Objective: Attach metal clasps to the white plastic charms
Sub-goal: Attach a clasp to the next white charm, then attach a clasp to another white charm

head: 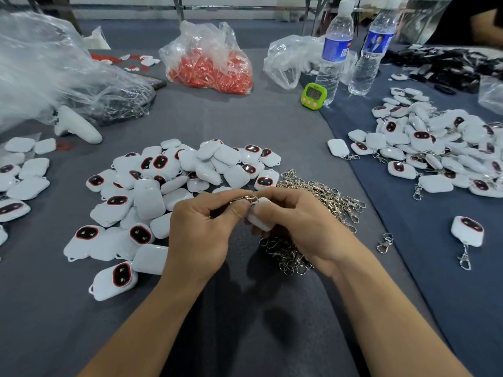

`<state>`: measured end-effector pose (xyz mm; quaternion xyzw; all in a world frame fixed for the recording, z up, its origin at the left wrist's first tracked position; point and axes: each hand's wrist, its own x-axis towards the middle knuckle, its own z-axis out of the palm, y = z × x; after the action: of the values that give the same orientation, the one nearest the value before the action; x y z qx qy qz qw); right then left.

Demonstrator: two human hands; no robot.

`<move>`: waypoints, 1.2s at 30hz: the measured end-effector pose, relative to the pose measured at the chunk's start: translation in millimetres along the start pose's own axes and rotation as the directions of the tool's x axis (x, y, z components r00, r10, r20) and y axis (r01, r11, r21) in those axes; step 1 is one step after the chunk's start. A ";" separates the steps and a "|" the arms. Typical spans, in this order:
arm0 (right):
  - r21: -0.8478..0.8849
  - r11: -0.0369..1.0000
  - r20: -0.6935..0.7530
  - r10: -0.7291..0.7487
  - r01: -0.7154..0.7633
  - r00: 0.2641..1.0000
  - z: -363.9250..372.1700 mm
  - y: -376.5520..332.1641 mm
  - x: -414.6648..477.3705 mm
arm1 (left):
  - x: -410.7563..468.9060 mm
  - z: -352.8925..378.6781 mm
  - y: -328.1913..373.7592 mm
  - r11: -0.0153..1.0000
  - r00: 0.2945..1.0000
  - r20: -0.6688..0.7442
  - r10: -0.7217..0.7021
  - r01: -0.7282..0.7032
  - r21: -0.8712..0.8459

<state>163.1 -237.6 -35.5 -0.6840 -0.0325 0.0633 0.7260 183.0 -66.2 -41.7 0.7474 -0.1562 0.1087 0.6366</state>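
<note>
1. Now the left hand (201, 229) pinches a metal clasp (246, 199), and the right hand (296, 221) curls round a white charm (260, 217). Both things are held just above the table (245, 322), up at the fingertips. The clasp touches the top of the charm.
2. The little loop on the charm is hidden by the fingers, so I cannot tell if the clasp ring is through it yet. If it is only half in, it could slip out.
3. The clasp is small and shiny. A weak pinch could let it drop into the clasp pile (321, 202) just under the right hand, where it would be hard to find.
4. Pulling too hard could snap the thin plastic loop.
5. The charm could fall into the pile of bare charms (168, 186) and get mixed up. Then it would never reach the done pile (435, 148) on the right.
</note>
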 end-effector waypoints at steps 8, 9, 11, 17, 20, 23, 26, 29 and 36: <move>0.047 0.993 -0.129 0.118 -0.113 0.985 -10.5 -3.5 2.4 | -3.6 -3.2 -4.7 0.971 0.994 -0.095 -0.055 0.075 0.225; 0.052 0.991 -0.133 0.125 -0.119 0.983 -13.2 -6.0 2.5 | -4.5 -3.6 -4.5 0.950 0.993 -0.120 -0.021 0.057 0.306; 0.281 0.956 -0.197 0.140 -0.081 0.970 -21.0 -11.1 2.4 | -5.7 -3.9 -4.0 0.907 0.989 -0.135 0.060 0.003 0.422; 0.892 0.396 -0.219 -0.046 0.219 0.975 -53.5 -17.0 -3.5 | -3.8 0.8 -13.9 0.729 0.998 0.018 0.068 -0.062 0.682; 0.724 0.655 -0.345 0.073 0.215 0.936 -39.1 -10.1 5.6 | 1.7 3.4 -17.0 0.627 0.994 0.106 0.007 -0.087 0.774; 0.121 0.975 -0.498 -0.101 0.184 0.862 -20.5 -7.5 13.4 | 5.2 0.8 -19.0 0.605 0.987 0.140 -0.075 -0.067 0.793; -0.641 0.767 -0.346 -0.322 0.029 0.882 -1.5 2.0 17.8 | 7.5 -1.4 -18.5 0.596 0.989 0.148 -0.026 -0.104 0.796; -0.893 0.449 -0.147 -0.252 -0.019 0.957 9.4 18.2 19.9 | 5.4 -2.3 -14.4 0.604 0.991 0.051 0.124 -0.116 0.788; -0.857 0.515 -0.180 -0.353 0.030 0.918 6.8 12.3 13.3 | 2.7 -6.7 -9.7 0.847 0.988 -0.152 0.041 0.046 0.530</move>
<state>174.8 -228.3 -47.8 -0.9393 -0.0126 -0.1579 0.3043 189.3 -58.4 -48.5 0.8835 -0.0682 0.2054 0.4155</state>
